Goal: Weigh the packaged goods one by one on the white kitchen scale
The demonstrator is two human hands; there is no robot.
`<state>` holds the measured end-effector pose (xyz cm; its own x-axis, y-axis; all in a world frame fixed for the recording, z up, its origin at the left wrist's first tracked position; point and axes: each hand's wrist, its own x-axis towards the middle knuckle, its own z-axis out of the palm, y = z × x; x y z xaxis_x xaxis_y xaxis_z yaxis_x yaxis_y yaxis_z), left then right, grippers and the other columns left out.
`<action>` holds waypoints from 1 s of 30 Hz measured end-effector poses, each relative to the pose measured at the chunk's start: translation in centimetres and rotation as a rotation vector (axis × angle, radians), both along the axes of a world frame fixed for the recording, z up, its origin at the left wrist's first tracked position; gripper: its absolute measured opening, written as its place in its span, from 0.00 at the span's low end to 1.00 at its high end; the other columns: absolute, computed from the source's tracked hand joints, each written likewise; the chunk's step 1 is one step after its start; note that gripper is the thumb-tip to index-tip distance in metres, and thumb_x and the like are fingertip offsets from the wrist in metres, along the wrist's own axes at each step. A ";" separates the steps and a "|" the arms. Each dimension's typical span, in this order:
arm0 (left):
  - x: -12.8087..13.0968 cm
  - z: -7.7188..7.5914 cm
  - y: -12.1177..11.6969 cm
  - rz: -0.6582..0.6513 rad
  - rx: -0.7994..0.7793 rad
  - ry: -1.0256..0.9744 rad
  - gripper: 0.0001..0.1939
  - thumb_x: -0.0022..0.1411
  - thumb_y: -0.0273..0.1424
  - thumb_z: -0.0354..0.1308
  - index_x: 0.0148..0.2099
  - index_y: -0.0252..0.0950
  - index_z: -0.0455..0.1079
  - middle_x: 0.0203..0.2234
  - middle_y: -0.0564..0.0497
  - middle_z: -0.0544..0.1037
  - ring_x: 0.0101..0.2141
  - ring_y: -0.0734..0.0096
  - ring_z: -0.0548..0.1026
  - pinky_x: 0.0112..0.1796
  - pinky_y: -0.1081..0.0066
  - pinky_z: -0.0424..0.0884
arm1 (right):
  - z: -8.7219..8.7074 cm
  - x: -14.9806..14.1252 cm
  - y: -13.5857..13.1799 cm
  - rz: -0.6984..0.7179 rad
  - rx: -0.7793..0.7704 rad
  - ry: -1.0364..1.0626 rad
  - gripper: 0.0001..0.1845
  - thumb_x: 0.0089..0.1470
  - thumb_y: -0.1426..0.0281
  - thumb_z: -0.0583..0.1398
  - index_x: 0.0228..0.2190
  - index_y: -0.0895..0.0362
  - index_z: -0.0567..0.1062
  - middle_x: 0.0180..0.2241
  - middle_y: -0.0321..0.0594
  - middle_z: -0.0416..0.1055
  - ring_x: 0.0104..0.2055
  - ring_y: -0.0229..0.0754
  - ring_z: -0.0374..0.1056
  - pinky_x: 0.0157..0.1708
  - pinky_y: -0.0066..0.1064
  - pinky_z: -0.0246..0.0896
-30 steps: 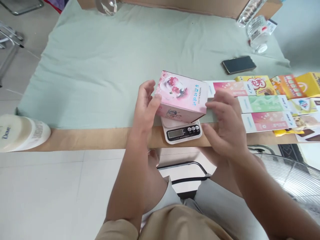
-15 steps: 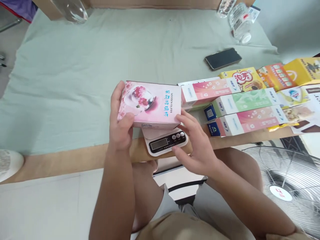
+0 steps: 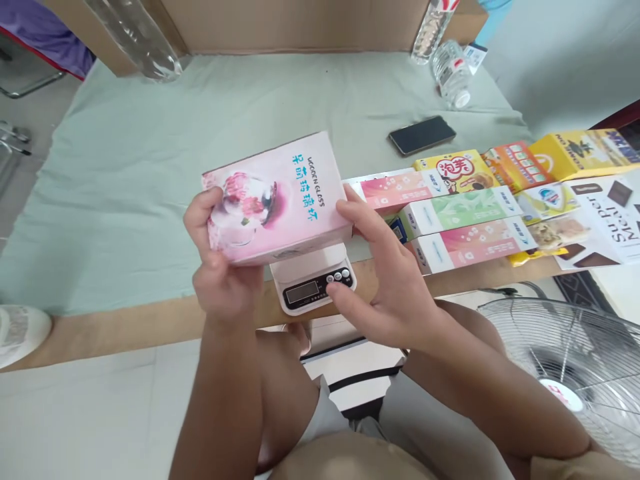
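A pink glass-cup box [image 3: 287,200] with flower pictures and blue lettering is held tilted above a white kitchen scale [image 3: 310,287]. My left hand [image 3: 227,280] is closed round the box's left end. Fingers of my right hand [image 3: 390,277] rest against its right edge, while the thumb is stretched apart from them, at the scale's buttons. Whether that thumb presses a button I cannot tell. The dark display of the scale shows no readable number. The box hides the rear of the scale's platform.
Several snack and carton boxes [image 3: 465,213] lie in rows to the right. Behind them are a black phone [image 3: 423,135] and clear plastic bottles [image 3: 451,73]. A fan [image 3: 565,360] stands at the lower right, and a white container [image 3: 25,333] sits at the left edge.
The box has been raised and tilted, its right end turned away from me. My right thumb has come onto the scale's button area. The camera view has shifted upward.
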<state>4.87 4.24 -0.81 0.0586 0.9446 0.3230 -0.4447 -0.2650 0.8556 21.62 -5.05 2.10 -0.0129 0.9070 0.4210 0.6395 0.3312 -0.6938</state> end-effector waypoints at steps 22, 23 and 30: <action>17.7 -2.6 19.6 -0.222 -0.085 0.375 0.10 0.59 0.34 0.65 0.42 0.45 0.70 0.55 0.53 0.75 0.46 0.62 0.76 0.39 0.66 0.75 | 5.9 16.0 5.8 -0.683 -0.568 -0.073 0.43 0.46 0.47 0.56 0.59 0.54 0.77 0.61 0.51 0.76 0.65 0.68 0.71 0.64 0.69 0.66; 18.0 -3.2 19.5 -0.228 -0.100 0.404 0.09 0.59 0.34 0.65 0.42 0.44 0.70 0.54 0.52 0.75 0.45 0.63 0.76 0.38 0.66 0.75 | 5.7 16.3 5.9 -0.686 -0.583 -0.056 0.44 0.45 0.46 0.56 0.59 0.53 0.76 0.61 0.50 0.76 0.65 0.68 0.70 0.65 0.70 0.65; 18.0 -3.9 20.1 -0.191 -0.101 0.629 0.21 0.57 0.28 0.69 0.52 0.45 0.72 0.49 0.48 0.78 0.44 0.64 0.79 0.41 0.66 0.79 | 4.0 17.8 5.4 -0.672 -0.542 -0.013 0.37 0.49 0.43 0.58 0.57 0.43 0.77 0.60 0.40 0.78 0.62 0.70 0.73 0.60 0.79 0.65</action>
